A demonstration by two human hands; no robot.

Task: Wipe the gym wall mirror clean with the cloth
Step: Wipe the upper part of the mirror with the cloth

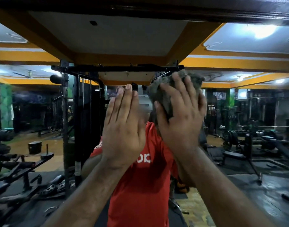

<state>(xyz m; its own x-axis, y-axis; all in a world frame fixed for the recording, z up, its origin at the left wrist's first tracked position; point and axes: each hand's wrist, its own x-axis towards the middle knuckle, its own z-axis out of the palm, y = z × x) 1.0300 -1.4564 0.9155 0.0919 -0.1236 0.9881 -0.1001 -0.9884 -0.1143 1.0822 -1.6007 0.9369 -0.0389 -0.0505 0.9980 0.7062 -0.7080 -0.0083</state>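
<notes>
The mirror [238,112] fills the view, reflecting a gym. A grey cloth [163,94] is bunched against the glass at head height, above the reflected red shirt [140,185]. The right hand [181,115] covers the cloth, fingers spread and curled over it, pressing it to the mirror. Just left of the cloth, the left hand [124,126] is held up flat with its fingers straight and together, holding nothing; whether it touches the glass cannot be told. Both forearms rise from the bottom edge toward the cloth. Left of the cloth the mirror shows a black cable machine [71,112], with weight plates [53,187] on the floor below. Right of the cloth it shows benches [235,154], and above it an orange-trimmed ceiling [107,38].
</notes>
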